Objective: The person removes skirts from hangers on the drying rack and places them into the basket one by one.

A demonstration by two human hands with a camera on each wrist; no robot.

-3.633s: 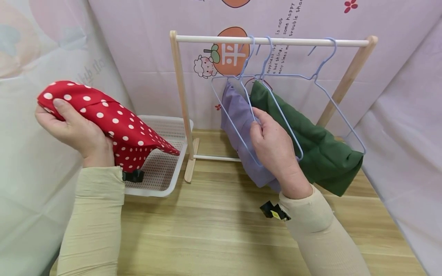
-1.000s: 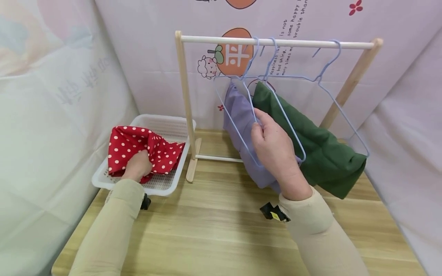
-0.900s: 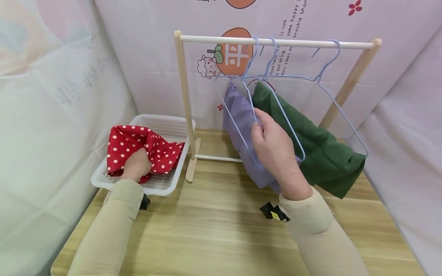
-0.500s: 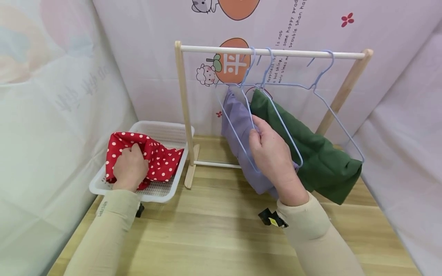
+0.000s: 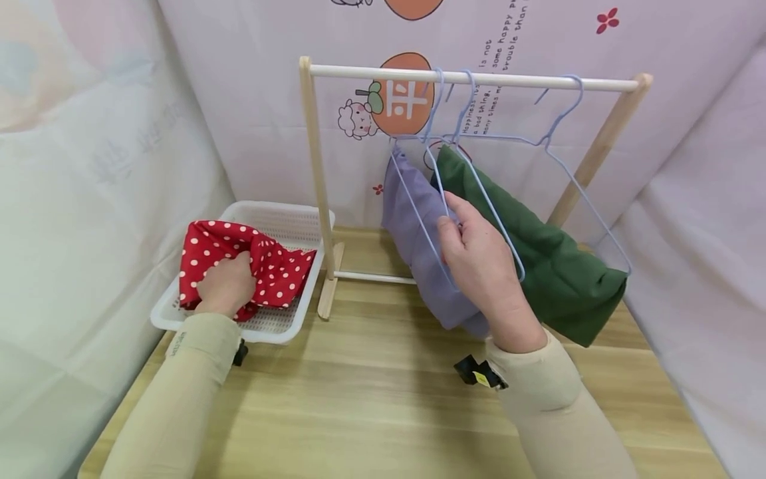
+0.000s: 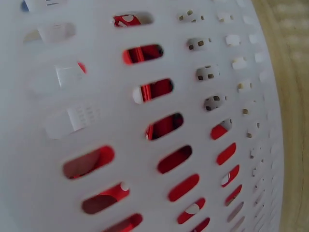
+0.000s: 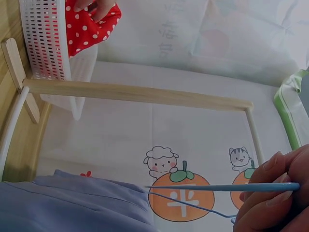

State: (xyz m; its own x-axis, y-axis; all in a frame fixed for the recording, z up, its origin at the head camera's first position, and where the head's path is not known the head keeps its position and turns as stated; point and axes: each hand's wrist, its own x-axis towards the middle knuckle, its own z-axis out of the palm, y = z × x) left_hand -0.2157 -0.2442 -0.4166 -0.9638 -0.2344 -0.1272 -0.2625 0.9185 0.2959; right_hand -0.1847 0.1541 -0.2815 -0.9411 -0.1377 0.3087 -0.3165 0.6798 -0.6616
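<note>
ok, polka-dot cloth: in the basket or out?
Mostly in: the polka-dot cloth shows through slots of the basket in the left wrist view; part stands above the rim, right wrist view.

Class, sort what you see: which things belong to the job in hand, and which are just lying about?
Likely part of the job:
red spotted cloth, touched by the left hand
white basket
blue hanger, in the right hand
clothes rack
purple cloth and green cloth, both hanging

Seemingly just surroundings:
wooden table
printed backdrop
black wrist gadget
</note>
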